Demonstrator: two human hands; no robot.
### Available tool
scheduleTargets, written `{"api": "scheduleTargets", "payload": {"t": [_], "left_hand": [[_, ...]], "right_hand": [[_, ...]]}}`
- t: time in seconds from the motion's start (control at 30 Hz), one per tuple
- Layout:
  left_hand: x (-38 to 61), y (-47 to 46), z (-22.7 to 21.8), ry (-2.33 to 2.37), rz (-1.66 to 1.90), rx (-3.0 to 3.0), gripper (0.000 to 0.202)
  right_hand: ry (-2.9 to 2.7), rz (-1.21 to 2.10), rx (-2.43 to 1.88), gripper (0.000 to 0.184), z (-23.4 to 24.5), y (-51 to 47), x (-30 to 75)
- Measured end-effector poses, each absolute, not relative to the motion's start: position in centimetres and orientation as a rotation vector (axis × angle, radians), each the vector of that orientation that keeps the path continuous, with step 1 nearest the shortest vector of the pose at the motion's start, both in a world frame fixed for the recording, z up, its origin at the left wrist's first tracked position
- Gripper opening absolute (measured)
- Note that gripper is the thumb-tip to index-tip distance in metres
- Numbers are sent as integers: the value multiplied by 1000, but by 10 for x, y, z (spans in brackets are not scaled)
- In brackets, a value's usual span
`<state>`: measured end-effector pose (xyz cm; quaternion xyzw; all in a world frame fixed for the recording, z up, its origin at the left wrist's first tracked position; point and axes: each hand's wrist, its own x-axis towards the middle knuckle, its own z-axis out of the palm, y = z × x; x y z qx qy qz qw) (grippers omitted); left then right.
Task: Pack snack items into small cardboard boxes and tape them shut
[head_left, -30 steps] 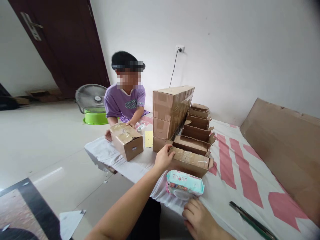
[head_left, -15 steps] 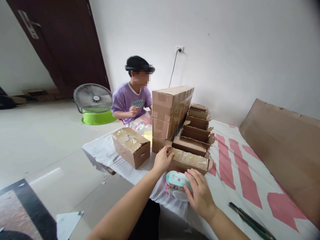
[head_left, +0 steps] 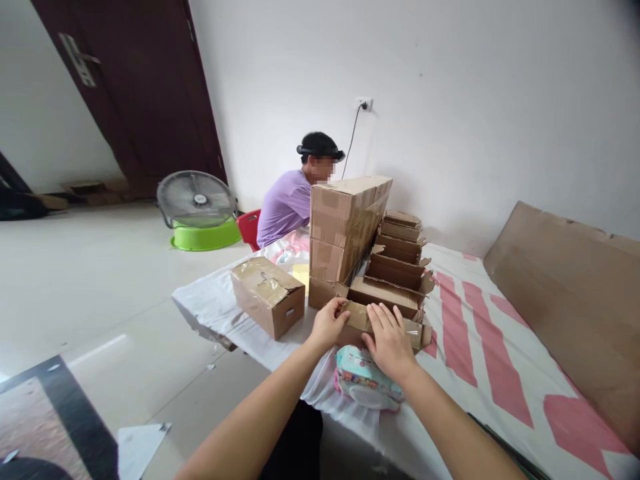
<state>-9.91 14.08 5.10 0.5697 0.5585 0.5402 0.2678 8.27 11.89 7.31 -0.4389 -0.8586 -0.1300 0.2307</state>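
Now, box (head_left: pixel 400 325) held by both hands, contents unseen.
Left hand (head_left: pixel 327 325) is curled round its end; right hand (head_left: pixel 389 340) is laid flat, open, atop.

hands (head_left: pixel 357 333) on taped box (head_left: pixel 383 325), wipes pack (head_left: pixel 363 380)

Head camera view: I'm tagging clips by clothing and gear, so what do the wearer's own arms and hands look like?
Both are bare. The left hand and right hand wear no gloves, and no ring, watch or bracelet shows. The left forearm and right forearm are uncovered down to the picture's lower edge, so no sleeve is in view.
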Motion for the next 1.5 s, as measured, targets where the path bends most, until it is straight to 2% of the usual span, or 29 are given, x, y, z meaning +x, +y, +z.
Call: {"api": "scheduleTargets", "payload": {"t": [0.17, 0.37, 0.57, 0.73, 0.97, 1.2, 1.37, 1.5], "left_hand": [[-101, 138, 49, 1448, 1460, 1529, 26], [-105, 135, 46, 1362, 1454, 1515, 26], [-109, 121, 52, 1225, 1420, 1545, 17], [-119, 100, 58, 1129, 1361, 1641, 3], [-145, 88, 71, 1112, 953, 1899, 33], [-110, 67, 100, 1495, 808, 2177, 27], [-88, 68, 101, 1553, 697, 2368, 14], [-85, 74, 100, 1489, 778, 2247, 10]], "right_hand": [[-2387, -279, -1322, 48, 85, 129, 88], [-2307, -252, -1369, 35, 86, 133, 115], [-2027, -205, -1475, 40, 92, 151, 147], [-1857, -34, -1550, 41, 94, 174, 174], [-1856, 210, -1320, 41, 87, 169, 183], [-2033, 199, -1074, 10, 76, 138, 187], [-2065, 107, -1042, 12, 71, 136, 187], [-2077, 52, -1041, 12, 69, 138, 186]]}}
